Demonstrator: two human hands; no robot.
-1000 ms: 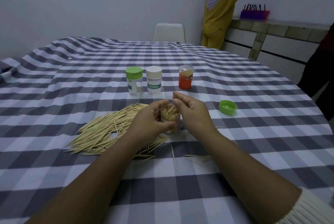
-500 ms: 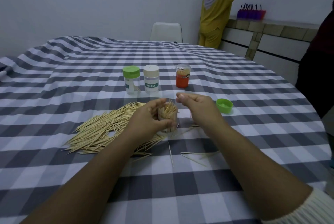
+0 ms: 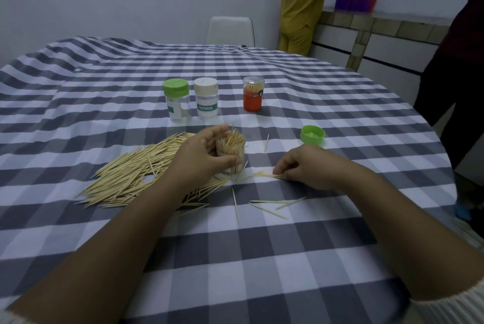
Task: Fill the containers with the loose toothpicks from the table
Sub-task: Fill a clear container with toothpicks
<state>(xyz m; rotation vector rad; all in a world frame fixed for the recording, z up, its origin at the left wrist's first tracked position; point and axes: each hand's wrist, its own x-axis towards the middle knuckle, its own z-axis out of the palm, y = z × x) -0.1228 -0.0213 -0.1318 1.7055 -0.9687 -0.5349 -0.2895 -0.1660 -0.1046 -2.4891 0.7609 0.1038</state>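
Note:
My left hand [image 3: 201, 156] grips a clear open container [image 3: 231, 152] that stands upright on the table, packed with toothpicks poking above its rim. A large pile of loose toothpicks [image 3: 136, 172] lies to its left. My right hand [image 3: 306, 166] rests low on the cloth to the right of the container, its fingertips pinching a few loose toothpicks [image 3: 264, 174]. A few more stray toothpicks [image 3: 272, 206] lie nearer to me. The container's green lid [image 3: 313, 135] sits upside down further right.
Behind stand a green-lidded clear jar [image 3: 176, 100], a white-lidded jar [image 3: 206, 97] labelled toothpick and an orange jar [image 3: 253, 93] with a clear cap. The checked tablecloth [image 3: 262, 258] covers a round table. A white chair [image 3: 230, 31] and two standing persons are beyond.
My right hand has dropped from above the container down to the cloth on its right and closed its fingertips on loose toothpicks. My left hand keeps holding the container.

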